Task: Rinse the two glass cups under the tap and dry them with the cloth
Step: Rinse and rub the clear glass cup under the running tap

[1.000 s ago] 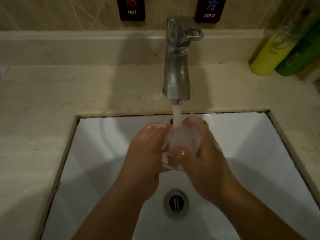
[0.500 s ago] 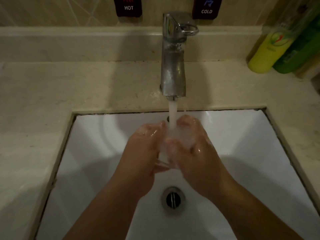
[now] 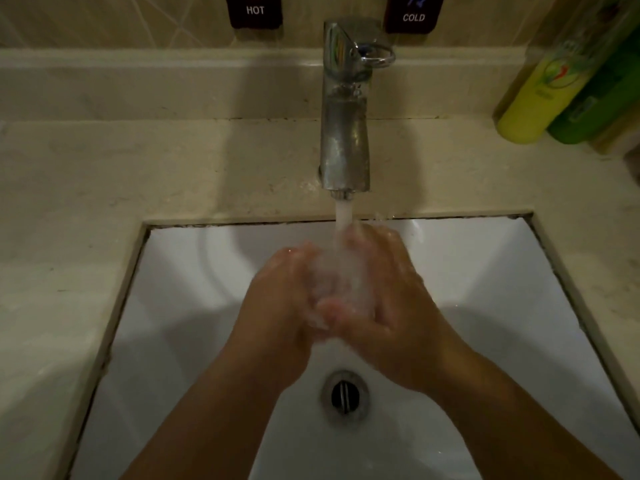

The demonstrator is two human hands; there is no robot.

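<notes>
Comparing this moment with half a second ago, little differs: both hands are still cupped together under the running water, and the only shift is that the sink sits slightly lower in view, from a small tilt of the camera. Going from the largest thing down, the beige stone bench [image 3: 104, 188] surrounds a white sink [image 3: 502, 289] set into it, with a raised ledge and tiled wall behind. At the far right of the bench stand a yellow bottle [image 3: 530, 102] and, just beside it, a green bottle [image 3: 595, 105], both well apart from the hands. The chrome tap [image 3: 344, 140] rises at the middle of the bench's back edge, its stream [image 3: 343, 213] falling straight onto the hands; on the wall above it are a dark HOT label [image 3: 255, 10] and a COLD label [image 3: 414, 13]. The drain [image 3: 344, 393] lies in the basin floor below the wrists. Both forearms reach in from the bottom edge and meet over the middle of the sink. The left hand [image 3: 280, 306] curls its fingers against the left side of the glass cup [image 3: 337, 282], and the right hand [image 3: 391, 299] wraps around the cup from the right, thumb across the near side. The cup itself is held between the palms directly beneath the spout, mostly hidden by fingers and churning white water, so its tilt cannot be told.
</notes>
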